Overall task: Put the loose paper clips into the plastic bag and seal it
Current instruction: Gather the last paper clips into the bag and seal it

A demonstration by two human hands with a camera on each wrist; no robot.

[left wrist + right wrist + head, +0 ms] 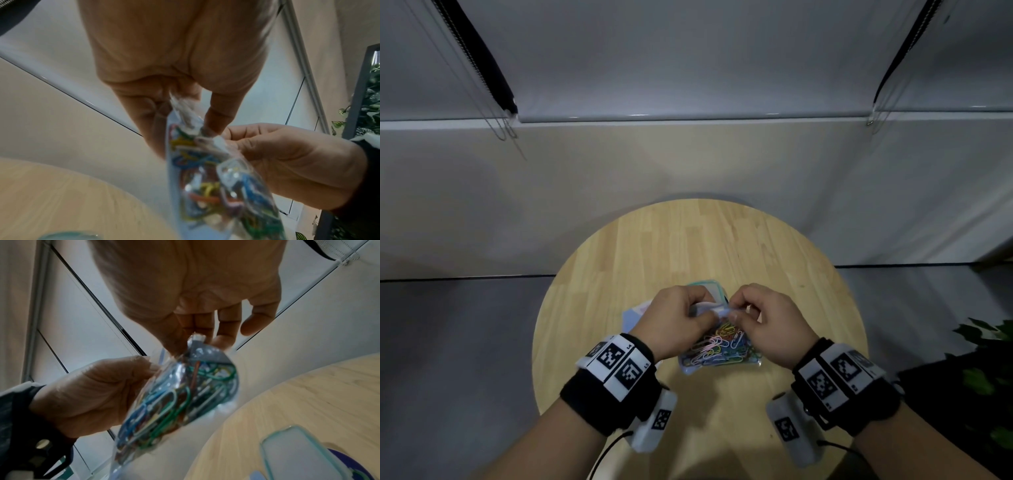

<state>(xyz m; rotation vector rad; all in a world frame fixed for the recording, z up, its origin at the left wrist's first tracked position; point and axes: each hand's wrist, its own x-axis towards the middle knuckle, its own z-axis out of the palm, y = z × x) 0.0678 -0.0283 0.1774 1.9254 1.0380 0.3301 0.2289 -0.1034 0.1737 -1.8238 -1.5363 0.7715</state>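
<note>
A clear plastic bag stuffed with colourful paper clips is held over the middle of the round wooden table. My left hand pinches the left part of the bag's top strip, and my right hand pinches the strip right beside it. In the left wrist view my left hand nips the crumpled top edge of the bag. In the right wrist view my right hand nips the same edge of the bag. No loose clips show on the table. Whether the strip is pressed closed is hidden by my fingers.
A teal-rimmed plastic box stands just behind my hands, also visible as a teal-rimmed box. A pale blue sheet lies under my left hand. A leafy plant stands off the table's right side. A wall runs behind the table.
</note>
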